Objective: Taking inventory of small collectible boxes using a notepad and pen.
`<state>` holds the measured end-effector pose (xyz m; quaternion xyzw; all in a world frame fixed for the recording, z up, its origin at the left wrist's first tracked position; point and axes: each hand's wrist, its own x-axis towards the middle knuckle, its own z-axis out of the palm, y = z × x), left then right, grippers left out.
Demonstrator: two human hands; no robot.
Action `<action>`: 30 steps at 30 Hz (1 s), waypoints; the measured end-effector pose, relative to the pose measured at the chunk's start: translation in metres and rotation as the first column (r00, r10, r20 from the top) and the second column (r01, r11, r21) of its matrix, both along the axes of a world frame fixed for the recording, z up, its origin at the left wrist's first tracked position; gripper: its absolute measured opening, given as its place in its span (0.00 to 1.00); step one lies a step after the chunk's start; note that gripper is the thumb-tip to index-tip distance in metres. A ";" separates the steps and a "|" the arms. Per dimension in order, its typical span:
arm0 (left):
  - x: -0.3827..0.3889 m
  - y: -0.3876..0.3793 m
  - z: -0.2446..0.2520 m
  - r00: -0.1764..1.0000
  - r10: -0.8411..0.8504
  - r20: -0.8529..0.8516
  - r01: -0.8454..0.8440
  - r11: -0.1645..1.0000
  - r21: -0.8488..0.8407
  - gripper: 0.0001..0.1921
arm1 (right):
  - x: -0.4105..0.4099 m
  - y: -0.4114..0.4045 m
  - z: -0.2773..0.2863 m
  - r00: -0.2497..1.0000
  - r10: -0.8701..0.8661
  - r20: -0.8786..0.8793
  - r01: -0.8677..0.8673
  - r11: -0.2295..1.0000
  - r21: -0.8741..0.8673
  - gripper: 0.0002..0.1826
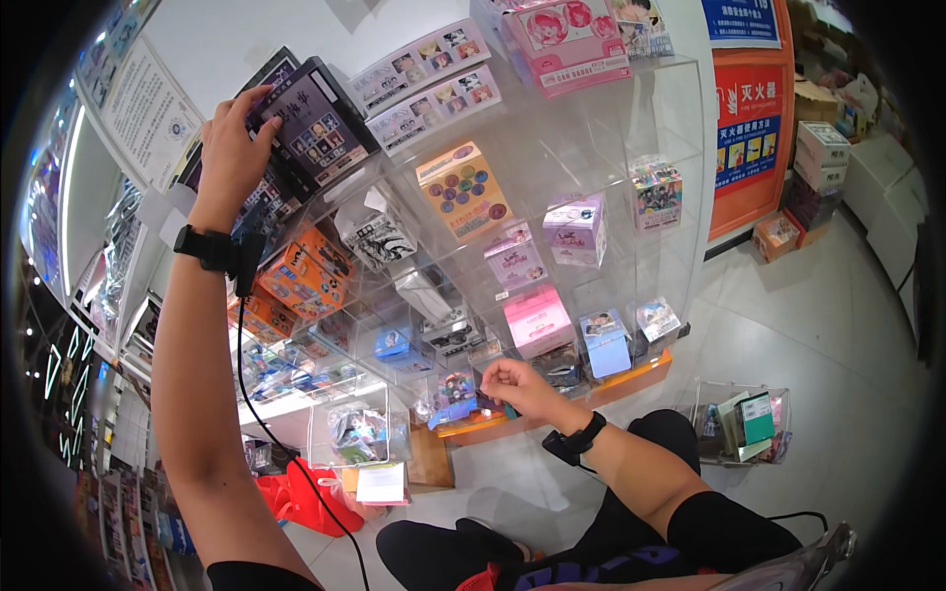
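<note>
My left hand (235,148) reaches to the upper left. Its thumb and index finger grip the edge of a dark purple box (319,125) printed with small character pictures. Another dark box (270,196) stands beside and below it. My right hand (521,388) is low, at the orange-edged bottom of a clear acrylic display shelf (591,137). Its fingers are curled near a dark, thin item and a bit of teal; whether it holds them is unclear. Just left of it sits an open blue-purple box (453,399), and above it a pink box (538,321).
Orange boxes (307,270), a yellow box (463,190) and lilac boxes (575,230) fill the shelf compartments. A wire-framed clear basket (741,421) with packets stands on the floor at right. Another clear basket (358,436) and a red bag (314,502) lie at lower left.
</note>
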<state>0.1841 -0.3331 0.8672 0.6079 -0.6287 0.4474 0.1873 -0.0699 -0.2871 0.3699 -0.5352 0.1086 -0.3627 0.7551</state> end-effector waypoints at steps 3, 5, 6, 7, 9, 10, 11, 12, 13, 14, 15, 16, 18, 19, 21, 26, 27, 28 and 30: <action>-0.011 0.001 -0.003 0.999 -0.044 0.024 0.044 0.999 -0.027 0.26 | -0.001 -0.004 0.000 1.000 -0.010 0.015 0.010 0.999 0.046 0.06; -0.016 0.007 -0.004 0.999 -0.042 0.020 0.043 0.998 -0.053 0.27 | 0.000 -0.005 -0.001 0.999 -0.011 0.035 0.010 1.000 0.027 0.06; -0.016 0.012 -0.002 0.999 -0.037 0.022 0.038 0.998 -0.055 0.27 | 0.000 -0.006 -0.001 0.999 -0.005 0.038 0.004 1.000 0.025 0.06; -0.017 0.015 -0.003 0.998 -0.041 0.054 0.048 0.989 -0.142 0.26 | -0.001 -0.005 -0.001 0.999 0.002 0.035 -0.002 1.000 0.023 0.06; -0.017 0.030 -0.005 0.996 -0.036 0.084 0.054 0.972 -0.228 0.25 | -0.002 -0.002 0.000 0.999 0.015 0.029 -0.016 1.000 0.021 0.06; -0.026 0.047 -0.008 0.986 -0.143 0.083 0.160 0.954 -0.253 0.22 | -0.004 -0.001 0.000 0.999 0.010 0.034 -0.010 1.000 0.009 0.06; -0.035 0.065 -0.016 0.964 -0.252 0.080 0.264 0.924 -0.277 0.21 | -0.007 0.001 -0.001 0.999 0.001 0.036 -0.001 1.000 0.000 0.06; -0.048 0.085 -0.030 0.901 -0.430 -0.062 0.398 0.874 -0.277 0.17 | -0.011 0.002 0.002 1.000 -0.003 0.030 0.003 1.000 0.009 0.06; -0.068 0.109 -0.051 0.827 -0.471 -0.307 0.390 0.874 -0.290 0.17 | -0.018 0.004 0.006 0.999 -0.001 0.039 0.000 1.000 0.024 0.06; -0.076 0.129 -0.070 0.676 -0.612 -0.409 0.519 0.791 -0.324 0.17 | -0.022 0.007 0.013 0.999 0.010 0.052 -0.012 0.999 0.038 0.06; -0.082 0.147 -0.090 0.483 -0.719 -0.500 0.628 0.682 -0.375 0.17 | -0.031 0.008 0.023 0.997 0.015 0.073 -0.016 1.000 0.018 0.06; -0.086 0.168 -0.120 0.355 -0.681 -0.640 0.577 0.698 -0.423 0.19 | -0.045 0.008 0.040 0.998 0.030 0.063 -0.031 1.000 0.005 0.05; -0.094 0.200 -0.189 -0.024 -0.639 -0.769 0.699 0.539 -0.470 0.22 | -0.080 0.012 0.088 0.986 0.026 0.165 -0.011 0.996 -0.088 0.06; -0.098 0.216 -0.226 -0.167 -0.593 -0.788 0.761 0.430 -0.485 0.22 | -0.103 0.017 0.125 0.983 0.017 0.184 0.004 0.993 -0.116 0.07; -0.119 0.231 -0.279 -0.355 -0.373 -0.857 0.764 0.413 -0.496 0.18 | -0.150 0.020 0.160 0.946 -0.156 0.285 0.238 0.929 -0.282 0.08; -0.170 0.224 -0.367 -0.574 0.004 -0.819 0.690 0.541 -0.481 0.12 | -0.314 0.025 0.187 0.858 -0.377 0.349 0.502 0.761 -0.412 0.07; -0.185 0.214 -0.386 -0.619 0.106 -0.778 0.715 0.485 -0.503 0.13 | -0.358 0.039 0.179 0.786 -0.558 0.266 0.613 0.652 -0.445 0.07; -0.194 0.211 -0.399 -0.636 0.173 -0.752 0.730 0.449 -0.515 0.14 | -0.389 0.047 0.159 0.723 -0.651 0.231 0.676 0.600 -0.427 0.06; -0.226 0.196 -0.427 -0.579 0.357 -0.733 0.800 0.421 -0.428 0.12 | -0.460 0.060 0.091 0.600 -0.800 -0.034 0.709 0.551 -0.440 0.09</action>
